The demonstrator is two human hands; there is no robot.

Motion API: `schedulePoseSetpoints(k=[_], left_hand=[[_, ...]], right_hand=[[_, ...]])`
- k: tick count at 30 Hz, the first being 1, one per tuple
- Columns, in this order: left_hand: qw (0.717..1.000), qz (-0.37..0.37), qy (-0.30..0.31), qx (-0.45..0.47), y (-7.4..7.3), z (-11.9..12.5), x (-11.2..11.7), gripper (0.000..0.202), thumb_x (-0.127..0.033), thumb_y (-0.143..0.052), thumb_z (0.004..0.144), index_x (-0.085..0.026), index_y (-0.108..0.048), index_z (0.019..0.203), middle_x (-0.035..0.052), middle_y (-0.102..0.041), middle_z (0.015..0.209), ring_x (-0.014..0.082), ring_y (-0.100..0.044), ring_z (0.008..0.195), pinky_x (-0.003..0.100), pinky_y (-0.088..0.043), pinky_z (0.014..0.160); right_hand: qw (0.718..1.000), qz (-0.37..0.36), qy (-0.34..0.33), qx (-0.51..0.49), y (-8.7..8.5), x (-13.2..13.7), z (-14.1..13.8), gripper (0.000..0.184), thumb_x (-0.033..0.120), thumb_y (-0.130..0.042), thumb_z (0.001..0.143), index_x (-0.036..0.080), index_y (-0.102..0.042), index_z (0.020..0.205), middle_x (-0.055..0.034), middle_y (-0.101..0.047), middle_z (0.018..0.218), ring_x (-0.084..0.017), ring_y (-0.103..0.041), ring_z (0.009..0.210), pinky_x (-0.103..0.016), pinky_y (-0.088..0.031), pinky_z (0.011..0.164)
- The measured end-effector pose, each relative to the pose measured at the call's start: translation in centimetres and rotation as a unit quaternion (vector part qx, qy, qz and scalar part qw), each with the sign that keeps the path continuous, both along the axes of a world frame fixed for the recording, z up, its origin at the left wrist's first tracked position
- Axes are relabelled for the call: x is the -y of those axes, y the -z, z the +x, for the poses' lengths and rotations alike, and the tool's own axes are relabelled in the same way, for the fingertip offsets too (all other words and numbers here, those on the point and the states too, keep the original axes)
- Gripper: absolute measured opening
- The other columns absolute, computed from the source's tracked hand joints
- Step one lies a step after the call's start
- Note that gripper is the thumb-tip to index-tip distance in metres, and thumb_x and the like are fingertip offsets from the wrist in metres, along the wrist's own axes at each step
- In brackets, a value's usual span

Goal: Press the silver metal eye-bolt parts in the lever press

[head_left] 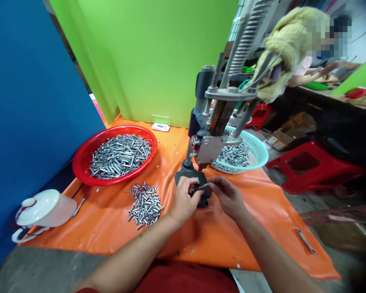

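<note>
My right hand (228, 198) pinches one end of a thin metal piece (203, 186), which points left toward my other hand. My left hand (185, 200) is closed, thumb and fingers curled together at the base of the press (183, 176); what it holds, if anything, is hidden. Both hands are just below the press's ram and metal plate (212, 149). Left of my left hand lies a loose pile of small metal eye-ended sleeves (145, 205) on the orange table cover (118, 215).
A red basin (79, 169) of metal sleeves stands at the back left. Behind the press is a light-blue basket (259, 150) of metal parts. A white lidded mug (56, 207) sits left, a wrench (305, 241) right. Another person (305, 67) sits at the back right.
</note>
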State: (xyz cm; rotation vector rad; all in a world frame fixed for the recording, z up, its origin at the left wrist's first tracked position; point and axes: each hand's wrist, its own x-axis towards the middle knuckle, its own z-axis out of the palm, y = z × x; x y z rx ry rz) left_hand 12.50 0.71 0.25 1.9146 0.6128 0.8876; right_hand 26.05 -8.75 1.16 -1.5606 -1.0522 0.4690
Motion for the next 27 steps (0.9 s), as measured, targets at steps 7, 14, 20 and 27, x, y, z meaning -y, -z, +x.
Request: schedulePoseSetpoints(k=[7,14,20,27], left_hand=[[0.998,-0.049,-0.038,0.016,1.5,1.9,-1.8,0.003,-0.017,-0.062,0.077,-0.017,-0.06,0.079,0.0008,-0.051,0.081,0.0114,-0.048,0.071,0.023,-0.042,0.065],[0.998,-0.052,-0.032,0.027,1.4,1.9,-1.7,0.003,-0.018,-0.061,0.079,-0.017,-0.062,0.082,0.0017,-0.051,0.085,0.0116,-0.05,0.076,0.023,-0.043,0.067],[0.997,-0.047,-0.031,0.057,1.5,2.6,-1.8,0.006,-0.019,-0.06,0.08,-0.018,-0.066,0.079,0.0013,-0.048,0.083,0.0116,-0.05,0.078,0.022,-0.043,0.068],[0.994,-0.058,-0.03,0.093,2.0,2.8,-1.8,0.014,-0.024,-0.061,0.08,-0.017,-0.062,0.068,0.0001,-0.05,0.073,0.0116,-0.051,0.071,0.024,-0.043,0.066]], right_hand=[[0.964,0.006,-0.003,0.266,-2.1,-2.2,0.6,0.013,0.03,-0.049,0.09,0.018,-0.055,0.09,-0.0053,-0.06,0.086,-0.013,-0.057,0.081,-0.026,-0.048,0.072],[0.931,-0.035,-0.058,0.359,-4.0,-2.8,0.9,0.013,0.027,-0.047,0.09,0.017,-0.056,0.089,-0.0059,-0.06,0.084,-0.014,-0.058,0.078,-0.025,-0.046,0.067],[0.957,-0.044,-0.085,0.273,-3.2,-3.2,1.1,0.017,0.031,-0.055,0.085,0.016,-0.059,0.081,-0.0032,-0.059,0.074,-0.011,-0.055,0.067,-0.023,-0.046,0.061],[0.995,0.017,0.088,0.053,-9.5,-4.6,9.1,0.041,0.044,-0.058,0.081,0.008,-0.062,0.1,-0.0085,-0.066,0.082,-0.009,-0.059,0.063,-0.024,-0.048,0.061]])
